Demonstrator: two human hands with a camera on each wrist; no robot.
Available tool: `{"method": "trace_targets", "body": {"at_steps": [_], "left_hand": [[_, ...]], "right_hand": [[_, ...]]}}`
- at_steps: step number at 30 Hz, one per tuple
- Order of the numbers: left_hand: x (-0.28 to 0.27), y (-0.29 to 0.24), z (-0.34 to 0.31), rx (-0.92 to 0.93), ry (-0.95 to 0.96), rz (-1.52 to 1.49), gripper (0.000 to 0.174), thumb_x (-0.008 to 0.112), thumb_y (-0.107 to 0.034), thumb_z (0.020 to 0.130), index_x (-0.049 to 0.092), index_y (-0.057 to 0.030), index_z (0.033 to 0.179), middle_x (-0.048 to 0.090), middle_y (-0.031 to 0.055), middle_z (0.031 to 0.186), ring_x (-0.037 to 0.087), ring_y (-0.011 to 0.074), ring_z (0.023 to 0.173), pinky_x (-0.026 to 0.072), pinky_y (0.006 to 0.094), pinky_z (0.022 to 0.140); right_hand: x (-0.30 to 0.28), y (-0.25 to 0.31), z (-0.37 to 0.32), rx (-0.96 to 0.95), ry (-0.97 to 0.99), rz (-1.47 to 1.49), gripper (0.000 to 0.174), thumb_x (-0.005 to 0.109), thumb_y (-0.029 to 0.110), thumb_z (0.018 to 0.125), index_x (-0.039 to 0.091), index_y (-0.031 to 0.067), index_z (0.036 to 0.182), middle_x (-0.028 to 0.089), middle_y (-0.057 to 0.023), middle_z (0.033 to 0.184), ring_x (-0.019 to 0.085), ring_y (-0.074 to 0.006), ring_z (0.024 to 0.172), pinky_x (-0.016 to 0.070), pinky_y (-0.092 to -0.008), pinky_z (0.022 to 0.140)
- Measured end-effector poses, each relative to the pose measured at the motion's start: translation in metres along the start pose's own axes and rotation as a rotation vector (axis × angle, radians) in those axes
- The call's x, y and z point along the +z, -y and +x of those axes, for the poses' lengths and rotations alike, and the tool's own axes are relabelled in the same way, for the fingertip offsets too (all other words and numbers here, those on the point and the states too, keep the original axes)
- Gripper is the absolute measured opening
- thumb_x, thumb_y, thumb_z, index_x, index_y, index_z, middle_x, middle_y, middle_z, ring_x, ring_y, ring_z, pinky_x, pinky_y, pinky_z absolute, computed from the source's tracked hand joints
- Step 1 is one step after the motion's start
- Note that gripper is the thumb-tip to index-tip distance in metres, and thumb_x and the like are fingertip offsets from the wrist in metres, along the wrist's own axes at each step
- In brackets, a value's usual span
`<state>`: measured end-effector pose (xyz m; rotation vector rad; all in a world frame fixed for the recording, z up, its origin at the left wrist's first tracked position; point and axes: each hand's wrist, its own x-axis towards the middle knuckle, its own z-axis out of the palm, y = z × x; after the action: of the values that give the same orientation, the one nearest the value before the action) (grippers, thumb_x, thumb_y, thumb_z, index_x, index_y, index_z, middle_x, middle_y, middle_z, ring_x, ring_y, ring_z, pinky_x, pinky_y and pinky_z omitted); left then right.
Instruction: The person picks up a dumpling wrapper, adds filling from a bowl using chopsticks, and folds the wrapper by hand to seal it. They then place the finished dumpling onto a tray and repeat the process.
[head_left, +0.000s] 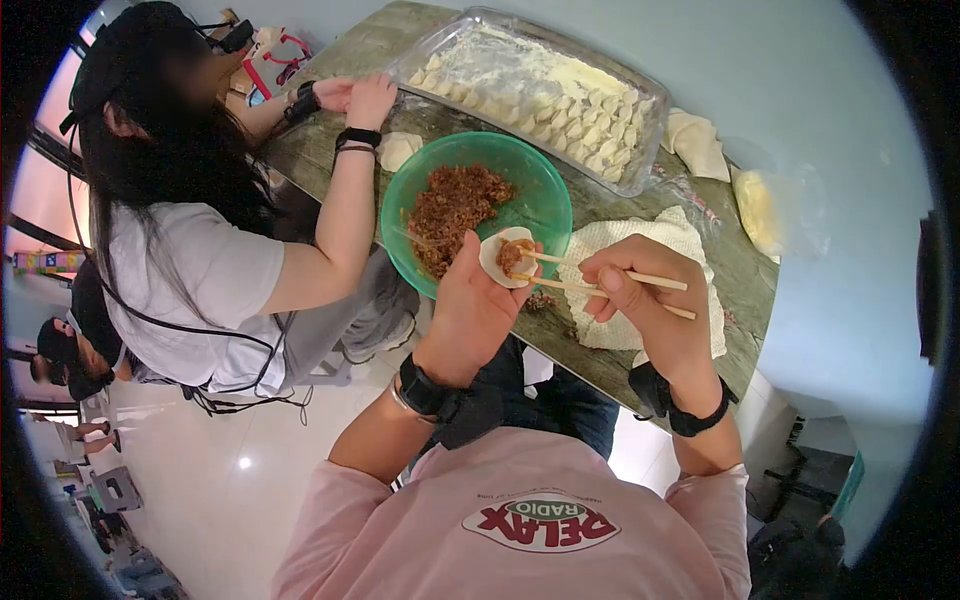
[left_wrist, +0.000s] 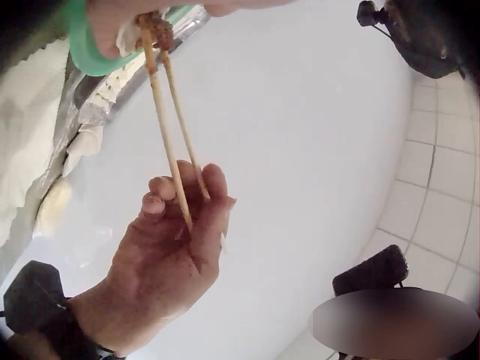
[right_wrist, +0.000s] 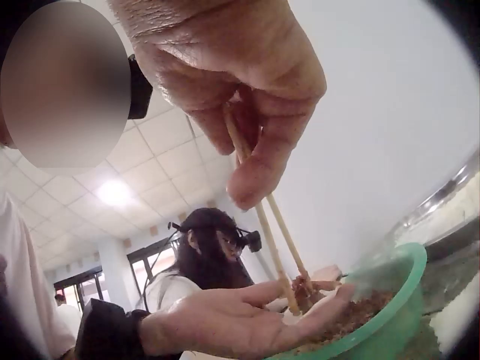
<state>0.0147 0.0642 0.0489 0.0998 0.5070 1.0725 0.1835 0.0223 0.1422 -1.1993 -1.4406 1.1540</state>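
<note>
My left hand [head_left: 475, 300] lies palm up over the near rim of a green bowl [head_left: 470, 138] of brown minced filling [head_left: 455, 205]. A round white dumpling wrapper [head_left: 505, 255] rests on its flat fingers. My right hand [head_left: 650, 300] grips a pair of wooden chopsticks [head_left: 600, 283], their tips pressing a lump of filling onto the wrapper's middle. In the right wrist view the right hand [right_wrist: 225, 67] is close above, and the chopsticks [right_wrist: 266, 217] reach down to the open left palm [right_wrist: 225, 322]. The left wrist view shows the right hand [left_wrist: 172, 247] holding the chopsticks [left_wrist: 169, 135].
A clear floured tray [head_left: 545, 95] with rows of folded dumplings stands beyond the bowl. A white cloth [head_left: 620, 240] lies under my right hand. Dough lumps [head_left: 695, 140] sit at the table's far right. Another person [head_left: 200, 230] sits at the left, hands on the table by a wrapper [head_left: 398, 150].
</note>
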Motion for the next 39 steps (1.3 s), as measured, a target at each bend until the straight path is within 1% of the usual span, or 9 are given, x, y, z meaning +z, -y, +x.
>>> {"method": "trace_targets", "body": {"at_steps": [11,14,16,22,26,29,31,36,39], "left_hand": [[0.007,0.008,-0.007,-0.041,-0.025,-0.021,0.053,0.025,-0.041,0.098,0.042,0.0029,0.122,0.053,0.0158,0.119,0.049,0.0258,0.115,0.0370,0.0377,0.101],[0.010,0.009,-0.011,-0.078,-0.035,-0.013,0.052,0.025,-0.041,0.098,0.042,0.0025,0.122,0.052,0.0145,0.121,0.048,0.0255,0.116,0.0366,0.0377,0.101],[0.010,0.008,-0.012,-0.077,0.026,0.013,0.051,0.027,-0.040,0.098,0.042,0.0021,0.123,0.050,0.0138,0.123,0.047,0.0253,0.117,0.0366,0.0380,0.101],[0.020,0.012,-0.016,-0.044,-0.036,-0.027,0.051,0.027,-0.040,0.098,0.040,0.0021,0.124,0.050,0.0139,0.123,0.046,0.0253,0.118,0.0368,0.0381,0.101],[0.019,0.013,-0.017,-0.070,0.030,-0.006,0.051,0.027,-0.040,0.098,0.040,0.0022,0.124,0.050,0.0136,0.122,0.047,0.0248,0.117,0.0366,0.0381,0.102],[0.018,0.014,-0.017,-0.079,0.064,-0.006,0.050,0.027,-0.039,0.099,0.040,0.0020,0.124,0.050,0.0133,0.122,0.047,0.0243,0.117,0.0367,0.0381,0.102],[0.023,0.015,-0.020,-0.074,-0.011,0.004,0.050,0.027,-0.039,0.099,0.039,0.0018,0.124,0.049,0.0132,0.122,0.047,0.0238,0.116,0.0364,0.0382,0.102],[0.023,0.016,-0.024,-0.104,0.040,0.032,0.049,0.029,-0.038,0.098,0.039,0.0017,0.125,0.049,0.0134,0.122,0.048,0.0229,0.116,0.0362,0.0377,0.103],[0.023,0.017,-0.026,-0.110,0.032,0.048,0.049,0.030,-0.038,0.098,0.038,0.0021,0.125,0.049,0.0138,0.124,0.048,0.0227,0.116,0.0367,0.0372,0.103]], "right_hand": [[-0.016,0.012,-0.012,-0.014,-0.122,0.032,0.022,0.059,0.019,0.088,0.063,-0.0031,0.088,0.059,-0.0068,0.079,0.058,-0.0103,0.063,0.0461,-0.0208,0.054],[-0.016,0.009,-0.014,-0.040,-0.107,0.053,0.024,0.061,0.022,0.087,0.064,-0.0024,0.088,0.060,-0.0079,0.079,0.059,-0.0128,0.066,0.0461,-0.0237,0.056],[-0.019,0.010,-0.016,-0.102,0.019,-0.194,0.025,0.061,0.023,0.086,0.064,-0.0014,0.088,0.060,-0.0090,0.080,0.058,-0.0163,0.069,0.0455,-0.0279,0.060],[-0.019,0.008,-0.028,-0.225,-0.108,-0.301,0.024,0.061,0.024,0.085,0.064,0.0003,0.087,0.061,-0.0098,0.083,0.058,-0.0214,0.071,0.0451,-0.0297,0.062],[-0.016,0.004,-0.033,-0.277,-0.024,-0.396,0.025,0.059,0.025,0.086,0.064,0.0006,0.087,0.060,-0.0104,0.081,0.058,-0.0236,0.072,0.0459,-0.0292,0.063],[-0.022,0.003,-0.039,-0.282,-0.119,-0.330,0.025,0.060,0.025,0.086,0.065,0.0010,0.087,0.060,-0.0107,0.081,0.058,-0.0232,0.073,0.0458,-0.0290,0.063],[-0.024,0.001,-0.038,-0.261,-0.125,-0.317,0.026,0.061,0.026,0.085,0.065,0.0005,0.087,0.060,-0.0107,0.081,0.058,-0.0229,0.073,0.0457,-0.0292,0.062],[-0.033,-0.006,-0.042,-0.283,-0.106,-0.224,0.032,0.061,0.029,0.086,0.064,-0.0028,0.086,0.060,-0.0115,0.080,0.059,-0.0204,0.069,0.0460,-0.0288,0.059],[-0.034,-0.006,-0.045,-0.164,-0.216,-0.043,0.037,0.059,0.031,0.088,0.062,-0.0055,0.084,0.059,-0.0115,0.079,0.059,-0.0177,0.065,0.0466,-0.0267,0.056]]}}
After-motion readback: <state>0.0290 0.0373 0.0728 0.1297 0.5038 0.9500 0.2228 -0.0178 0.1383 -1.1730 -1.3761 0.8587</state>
